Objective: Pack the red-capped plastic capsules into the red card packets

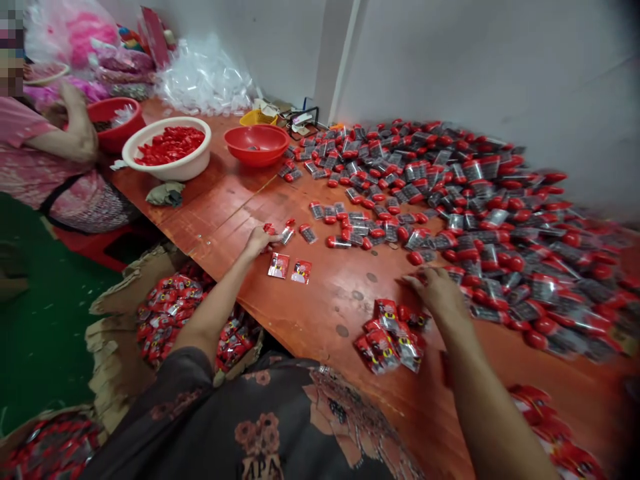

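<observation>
Printed sachets (279, 265), two, by left hand (259, 243)

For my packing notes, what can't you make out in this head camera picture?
All in the head view:
- What the left hand holds: hidden by its fingers.
- Printing on the two flat packets: too small to read.
- Far right packets: blurred.
- Lower right red packets: cut off by the picture edge.

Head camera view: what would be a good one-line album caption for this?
The left hand and right hand reach among red-topped plastic packets spread over an orange-red table.
</observation>
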Demonstrator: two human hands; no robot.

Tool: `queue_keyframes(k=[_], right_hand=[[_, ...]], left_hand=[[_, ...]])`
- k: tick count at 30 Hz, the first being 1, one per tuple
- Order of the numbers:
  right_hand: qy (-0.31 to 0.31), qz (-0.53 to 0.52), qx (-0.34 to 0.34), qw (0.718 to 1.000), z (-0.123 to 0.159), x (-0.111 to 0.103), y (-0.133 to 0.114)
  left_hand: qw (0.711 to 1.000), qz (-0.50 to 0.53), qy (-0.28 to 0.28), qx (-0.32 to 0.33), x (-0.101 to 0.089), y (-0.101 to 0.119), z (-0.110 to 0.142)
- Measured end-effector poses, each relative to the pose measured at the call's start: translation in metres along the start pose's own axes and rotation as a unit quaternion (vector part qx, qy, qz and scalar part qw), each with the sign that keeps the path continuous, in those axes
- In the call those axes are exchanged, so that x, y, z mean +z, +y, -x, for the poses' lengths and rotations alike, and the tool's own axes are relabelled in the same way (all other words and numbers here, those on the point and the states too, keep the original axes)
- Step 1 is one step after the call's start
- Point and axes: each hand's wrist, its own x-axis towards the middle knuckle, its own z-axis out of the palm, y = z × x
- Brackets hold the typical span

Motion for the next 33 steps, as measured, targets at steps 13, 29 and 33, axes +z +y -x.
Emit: queue_keyframes(k=[13, 29, 33], right_hand=[[0.120, -0.432, 0.142, 0.882, 0.054, -0.020, -0.051], [0.185, -0.715, 0.160, 0.655, 0.162, -0.046, -0.087], [0.121, -0.756, 0.188, 0.616, 0.166, -0.039, -0.093]], left_hand=[[0.938, 0.237, -0.241, -0.079, 0.087, -0.007, 0.122], [0.929, 0.213, -0.220, -0.207, 0.186, -0.026, 0.190], [0.934, 0.193, -0.228, -0.197, 0.191, -0.026, 0.196]])
